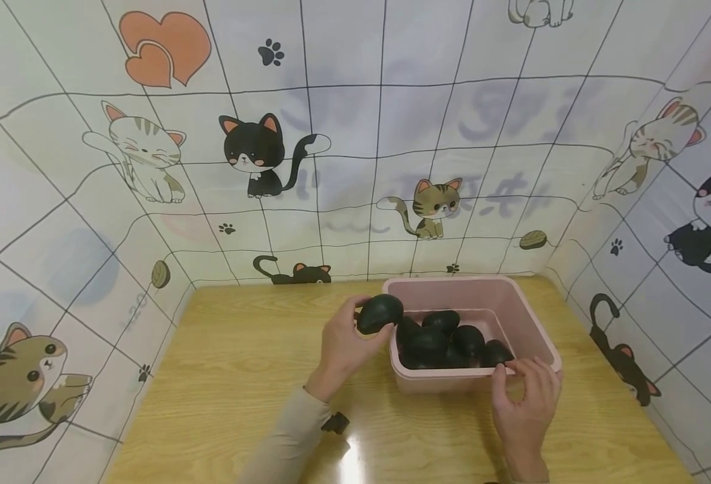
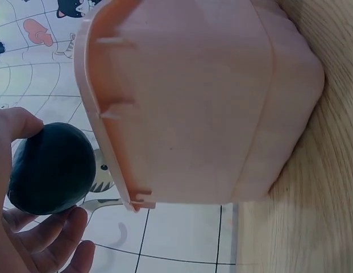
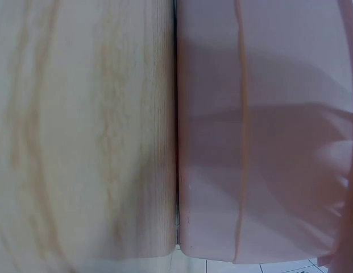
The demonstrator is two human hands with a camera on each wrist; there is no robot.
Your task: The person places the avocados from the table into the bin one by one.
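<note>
My left hand [image 1: 346, 343] holds a dark green, smooth avocado [image 1: 381, 314] between thumb and fingers, raised beside the left rim of a pink plastic bin [image 1: 446, 383]. In the left wrist view, the avocado [image 2: 54, 168] is next to the rim, outside the bin's wall [image 2: 187, 102]. Several more dark avocados [image 1: 426, 346] lie piled in the bin, mostly in its left and front part. At the front right corner, my right hand [image 1: 527, 407] grips the rim with thumb and fingers. The right wrist view shows mainly the bin's outer wall [image 3: 216, 142], with shadows across it.
The bin stands on a wood-grain table [image 1: 258, 349], near its back edge. Behind and at both sides hangs a white grid-patterned cloth [image 1: 349, 154] printed with cats. A small black object [image 1: 335, 423] shows beside the left sleeve [image 1: 291, 430].
</note>
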